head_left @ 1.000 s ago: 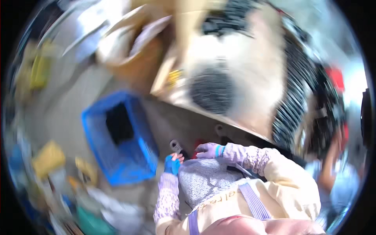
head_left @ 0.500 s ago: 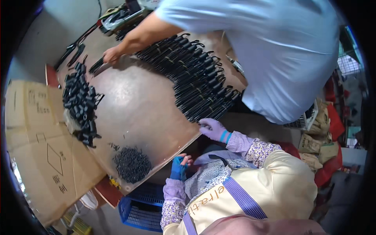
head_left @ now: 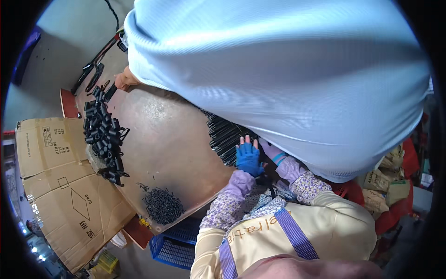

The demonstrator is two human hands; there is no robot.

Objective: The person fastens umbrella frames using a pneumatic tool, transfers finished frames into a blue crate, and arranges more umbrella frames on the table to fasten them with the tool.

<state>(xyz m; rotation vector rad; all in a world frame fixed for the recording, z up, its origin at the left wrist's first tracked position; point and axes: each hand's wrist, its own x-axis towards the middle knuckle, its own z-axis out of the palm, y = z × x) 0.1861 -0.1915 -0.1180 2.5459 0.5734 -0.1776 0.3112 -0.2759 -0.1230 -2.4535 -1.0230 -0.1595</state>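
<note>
My left hand, in a blue fingerless glove, reaches over the table's near edge. Its fingers are stretched out over the near end of a row of bundled thin black rods. Close beside it on the right is my right hand in a light purple glove. The shirt of a person leaning across hides its fingers, so what it holds does not show. Most of the bundles are also behind that shirt. At the far left, the other person's hand is on a small black bundle.
A co-worker's pale blue shirt fills the upper right. On the table lie a heap of black cylindrical handles and a pile of small dark pieces. A cardboard box adjoins the left edge; a blue crate stands below.
My left hand has moved up and right from the table edge onto the bundles. My right hand has shifted slightly right. The co-worker has leaned farther across, covering most of the bundles.
</note>
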